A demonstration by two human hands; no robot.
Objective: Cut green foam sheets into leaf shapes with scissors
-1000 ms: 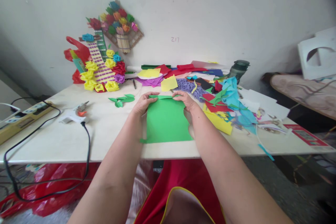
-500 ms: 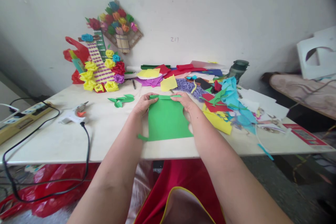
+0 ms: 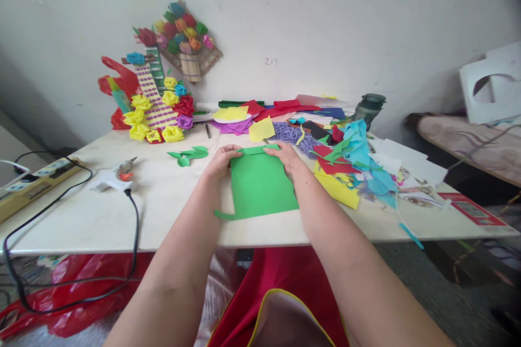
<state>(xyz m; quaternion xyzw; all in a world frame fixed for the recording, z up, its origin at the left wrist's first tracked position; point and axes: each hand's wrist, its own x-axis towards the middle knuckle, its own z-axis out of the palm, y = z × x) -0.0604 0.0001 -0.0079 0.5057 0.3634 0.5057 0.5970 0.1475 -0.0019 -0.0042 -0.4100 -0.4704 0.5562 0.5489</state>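
Observation:
A sheet of green paper (image 3: 262, 187) lies on the white table in front of me, its far edge folded over into a narrow strip. My left hand (image 3: 224, 160) pinches the fold at its left end. At the right end, my right hand (image 3: 285, 157) has its thumb and fingers closed on the same fold. A thin green tail of paper sticks out at the sheet's near left corner. Left of my left hand lie several cut green paper leaves (image 3: 189, 155). The undersides of the fingers are hidden behind the paper.
On the left sit a glue gun (image 3: 112, 180) with a black cable and a power strip (image 3: 36, 187). Paper flowers (image 3: 173, 134) stand at the back left. Purple yarn (image 3: 299, 138), paper scraps (image 3: 360, 154) and a dark bottle (image 3: 369, 108) crowd the back and right.
The green sheet has turned slightly, with the right end of its fold now higher and its near left corner shifted a little right. Both hands keep hold of the fold.

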